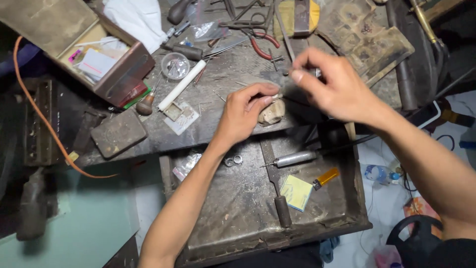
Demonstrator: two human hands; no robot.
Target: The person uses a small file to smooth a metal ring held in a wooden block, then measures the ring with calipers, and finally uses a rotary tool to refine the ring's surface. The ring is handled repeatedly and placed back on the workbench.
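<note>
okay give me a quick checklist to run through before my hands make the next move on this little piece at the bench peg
1. Left hand steady at the worn bench peg: ok, fingers pinched against it.
2. Small piece gripped in the left fingertips: cannot tell, too small and blurred.
3. Right hand positioned: ok, raised just above and right of the left, fingers pinched; what it holds cannot be made out.
4. Red-handled pliers within reach: ok, lying on the bench behind the hands.
5. Open drawer below to catch drops: ok, pulled out under the peg.
6. Orange lighter away from the work: ok, lying in the drawer.
</note>
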